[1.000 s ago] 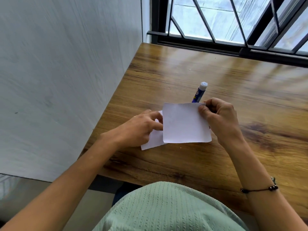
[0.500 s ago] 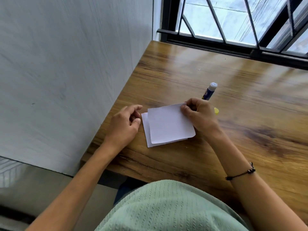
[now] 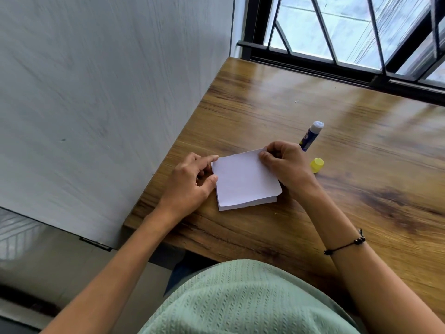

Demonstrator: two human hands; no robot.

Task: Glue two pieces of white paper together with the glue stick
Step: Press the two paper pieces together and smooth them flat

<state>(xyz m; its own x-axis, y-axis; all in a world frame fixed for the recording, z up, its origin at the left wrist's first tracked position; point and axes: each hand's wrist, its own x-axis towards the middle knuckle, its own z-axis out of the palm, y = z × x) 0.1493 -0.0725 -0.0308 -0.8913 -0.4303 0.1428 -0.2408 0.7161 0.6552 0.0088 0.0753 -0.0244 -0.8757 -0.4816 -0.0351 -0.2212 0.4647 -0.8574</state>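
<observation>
Two white paper squares lie stacked on the wooden table (image 3: 349,179). The top paper (image 3: 243,179) covers nearly all of the bottom paper (image 3: 248,205), whose edge shows only along the near side. My left hand (image 3: 190,182) pinches the stack's left edge. My right hand (image 3: 286,165) grips the top paper's far right corner. Behind my right hand stands the uncapped blue glue stick (image 3: 311,135), partly hidden by my fingers. Its yellow cap (image 3: 317,164) lies on the table just right of my right hand.
A grey wall panel (image 3: 96,104) runs along the table's left edge. A black barred window frame (image 3: 337,66) borders the far edge. The near table edge is just in front of my body.
The top paper has been slid left and laid over the bottom one, so the two now nearly line up. My left hand has closed onto the left edge.
</observation>
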